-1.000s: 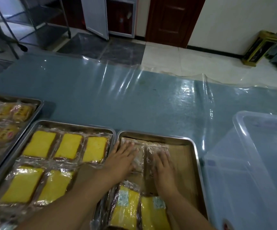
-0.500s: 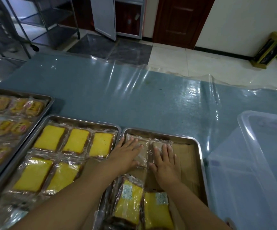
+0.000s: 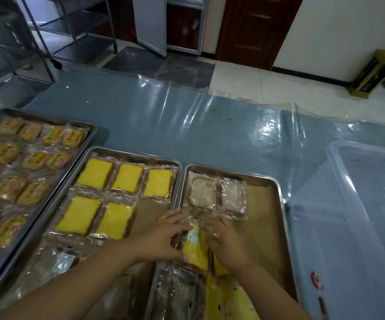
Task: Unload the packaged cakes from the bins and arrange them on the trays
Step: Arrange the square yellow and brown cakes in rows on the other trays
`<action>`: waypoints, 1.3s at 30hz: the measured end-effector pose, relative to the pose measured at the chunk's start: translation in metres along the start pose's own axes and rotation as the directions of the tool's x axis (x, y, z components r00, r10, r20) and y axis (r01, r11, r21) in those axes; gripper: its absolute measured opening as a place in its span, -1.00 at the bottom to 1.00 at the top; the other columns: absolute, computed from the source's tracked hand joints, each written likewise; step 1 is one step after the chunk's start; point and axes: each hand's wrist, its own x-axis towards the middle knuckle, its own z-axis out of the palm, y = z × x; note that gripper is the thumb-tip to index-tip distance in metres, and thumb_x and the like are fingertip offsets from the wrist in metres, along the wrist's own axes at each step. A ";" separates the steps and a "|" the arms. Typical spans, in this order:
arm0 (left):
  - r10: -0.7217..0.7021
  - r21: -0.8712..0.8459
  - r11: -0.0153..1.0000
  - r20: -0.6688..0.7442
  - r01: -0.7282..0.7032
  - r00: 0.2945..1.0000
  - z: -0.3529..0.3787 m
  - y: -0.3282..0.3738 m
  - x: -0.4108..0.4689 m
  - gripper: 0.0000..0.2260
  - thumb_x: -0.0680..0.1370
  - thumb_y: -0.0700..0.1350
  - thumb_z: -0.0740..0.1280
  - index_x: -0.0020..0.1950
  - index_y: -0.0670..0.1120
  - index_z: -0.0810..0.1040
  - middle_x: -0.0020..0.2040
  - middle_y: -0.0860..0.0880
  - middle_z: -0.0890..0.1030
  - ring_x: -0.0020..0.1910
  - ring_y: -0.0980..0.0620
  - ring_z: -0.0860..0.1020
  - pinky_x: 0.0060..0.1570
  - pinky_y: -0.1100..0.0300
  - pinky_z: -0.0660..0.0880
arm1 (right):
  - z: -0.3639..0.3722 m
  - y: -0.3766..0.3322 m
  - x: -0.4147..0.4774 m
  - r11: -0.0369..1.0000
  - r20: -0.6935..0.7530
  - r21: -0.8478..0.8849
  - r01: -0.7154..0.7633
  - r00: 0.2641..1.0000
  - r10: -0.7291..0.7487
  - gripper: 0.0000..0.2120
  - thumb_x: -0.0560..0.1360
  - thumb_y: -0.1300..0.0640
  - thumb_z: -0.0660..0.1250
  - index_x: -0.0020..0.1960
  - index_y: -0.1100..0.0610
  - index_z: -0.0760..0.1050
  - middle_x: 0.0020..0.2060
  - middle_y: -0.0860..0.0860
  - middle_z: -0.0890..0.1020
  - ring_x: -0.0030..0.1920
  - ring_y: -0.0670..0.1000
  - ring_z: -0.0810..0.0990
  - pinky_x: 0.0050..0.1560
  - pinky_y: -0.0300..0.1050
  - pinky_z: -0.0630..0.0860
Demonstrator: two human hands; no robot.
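Shiny metal trays (image 3: 281,205) lined with matt brown paper (image 3: 264,218); cakes (image 3: 97,173) in glossy, crinkled clear plastic. Glossy wrinkled plastic sheet (image 3: 221,125) covers the blue tabletop; beside it, a translucent plastic bin (image 3: 339,204).

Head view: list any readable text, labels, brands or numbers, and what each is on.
Nothing is legible.
Small cake wrappers, left tray: red oval print with lettering, too blurred to read.
Yellow cake packet: white label, print too blurred to read.
Pale cake wrappers: small printed marks, too small to read.
Clear bin: red sticker on its wall, too blurred to read.
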 end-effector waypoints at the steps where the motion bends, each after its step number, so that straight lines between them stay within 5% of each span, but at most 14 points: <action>1: 0.002 0.044 0.999 0.055 -0.005 0.999 0.000 0.002 -0.004 -0.21 0.34 0.31 0.39 0.49 0.22 0.12 0.44 0.28 -0.14 0.41 0.25 -0.27 0.35 0.09 -0.15 | 0.002 -0.004 -0.006 1.000 0.037 -0.019 -0.019 0.999 0.019 -0.60 0.51 0.15 0.29 0.33 -0.06 0.41 0.26 -0.13 0.41 0.18 -0.07 0.47 0.03 -0.25 0.39; 7: 0.031 0.341 0.936 0.154 -0.083 0.988 0.011 0.000 -0.015 -0.06 0.33 0.36 0.33 0.52 0.15 -0.14 0.47 0.12 -0.30 0.42 0.13 -0.35 0.30 0.08 -0.36 | 0.014 -0.021 -0.032 0.993 0.188 -0.095 -0.076 0.978 0.093 -0.53 0.56 0.11 0.19 0.46 -0.01 0.25 0.42 -0.11 0.29 0.09 -0.05 0.51 -0.12 -0.27 0.32; 14: 0.198 0.429 0.887 -0.023 -0.169 0.980 0.018 0.004 -0.036 -0.43 0.40 0.31 0.22 0.39 0.20 0.30 0.51 0.02 0.18 0.49 -0.01 0.08 0.41 -0.03 -0.11 | 0.014 -0.042 -0.045 0.976 0.155 0.039 -0.213 0.967 0.204 -0.66 0.54 0.19 0.24 0.31 0.03 0.46 0.22 -0.05 0.52 0.14 -0.08 0.49 0.07 -0.35 0.36; 18: 0.304 0.246 0.939 -0.270 -0.240 0.913 0.001 0.013 -0.048 -0.67 0.45 0.21 0.29 0.16 0.14 0.56 0.21 0.13 0.54 0.27 0.11 0.39 0.28 0.10 0.22 | 0.000 -0.061 -0.048 0.928 0.069 0.217 -0.304 0.953 0.296 -0.79 0.58 0.14 0.22 0.16 0.09 0.56 -0.01 0.01 0.64 -0.16 -0.20 0.55 -0.13 -0.46 0.40; 20: 0.281 0.099 0.959 -0.445 -0.266 0.850 -0.011 0.017 -0.055 -0.84 0.45 0.11 0.37 -0.01 0.13 0.60 -0.03 0.21 0.60 0.01 0.25 0.49 0.03 0.14 0.40 | -0.008 -0.077 -0.051 0.855 0.014 0.419 -0.305 0.944 0.329 -0.78 0.61 0.06 0.16 0.07 0.05 0.58 -0.01 0.05 0.65 -0.10 -0.14 0.60 -0.08 -0.45 0.43; 23: 0.009 -0.270 0.941 -0.580 -0.203 0.814 -0.028 0.017 -0.060 -0.98 0.47 -0.04 0.41 -0.12 0.06 0.60 -0.18 0.18 0.61 -0.17 0.27 0.52 -0.21 0.25 0.44 | -0.011 -0.097 -0.050 0.722 0.052 0.632 -0.283 0.945 0.324 -0.57 0.58 -0.12 -0.01 0.12 0.06 0.55 0.04 0.03 0.65 0.06 -0.01 0.62 0.12 -0.16 0.51; 25: -0.148 -0.423 0.894 -0.585 -0.144 0.798 -0.039 0.012 -0.060 -0.94 0.50 -0.06 0.37 -0.15 -0.02 0.56 -0.25 0.07 0.59 -0.23 0.15 0.52 -0.25 0.16 0.43 | -0.004 -0.108 -0.043 0.702 0.072 0.670 -0.243 0.962 0.264 -0.52 0.53 -0.17 -0.02 0.18 0.06 0.52 0.06 0.02 0.64 0.06 -0.05 0.62 0.10 -0.18 0.52; 28: -0.294 -0.567 0.817 -0.566 -0.104 0.770 -0.050 -0.002 -0.060 -0.87 0.53 -0.07 0.33 -0.17 -0.11 0.54 -0.27 -0.05 0.58 -0.26 0.07 0.52 -0.27 0.11 0.42 | 0.012 -0.129 -0.025 0.746 0.100 0.620 -0.243 0.968 0.231 -0.83 0.54 0.05 0.28 0.13 -0.03 0.48 0.03 0.00 0.63 0.01 -0.15 0.61 0.00 -0.25 0.55; 30: -0.347 -0.603 0.795 -0.536 -0.062 0.769 -0.051 -0.013 -0.060 -0.85 0.55 -0.06 0.31 -0.14 -0.12 0.56 -0.23 -0.08 0.61 -0.22 0.02 0.54 -0.22 0.09 0.44 | 0.029 -0.136 -0.011 0.815 0.099 0.514 -0.269 0.962 0.254 -0.72 0.47 0.24 0.38 0.11 -0.03 0.45 -0.02 0.03 0.64 0.00 0.00 0.62 0.05 -0.01 0.57; 33: -0.401 -0.544 0.836 -0.529 0.064 0.747 -0.048 -0.039 -0.063 -0.90 0.56 -0.07 0.30 0.05 -0.02 0.51 -0.03 0.04 0.59 -0.04 0.10 0.54 -0.08 0.20 0.45 | 0.050 -0.145 0.002 0.906 -0.001 0.280 -0.318 0.943 0.331 -0.77 0.41 0.20 0.41 -0.05 -0.07 0.47 -0.21 -0.05 0.62 -0.16 0.00 0.59 -0.16 -0.04 0.55; 35: -0.387 -0.381 0.906 -0.564 0.186 0.730 -0.046 -0.063 -0.069 -0.68 0.53 -0.15 0.33 0.28 -0.06 0.44 0.16 -0.01 0.54 0.16 0.01 0.49 0.11 0.09 0.44 | 0.060 -0.146 0.008 0.919 -0.056 0.183 -0.350 0.929 0.365 -0.79 0.40 0.15 0.43 -0.03 -0.04 0.47 -0.22 -0.07 0.60 -0.21 -0.03 0.56 -0.33 -0.19 0.41; 39: -0.183 0.190 0.936 -0.456 0.296 0.871 -0.032 -0.103 -0.085 -0.45 0.50 0.02 0.35 0.46 0.06 0.26 0.48 -0.03 0.27 0.49 -0.07 0.11 0.42 0.04 0.10 | 0.075 -0.149 0.019 0.893 -0.054 0.229 -0.387 0.911 0.409 -0.69 0.40 0.22 0.42 0.09 0.09 0.43 -0.20 0.01 0.58 -0.22 0.00 0.56 -0.31 -0.21 0.43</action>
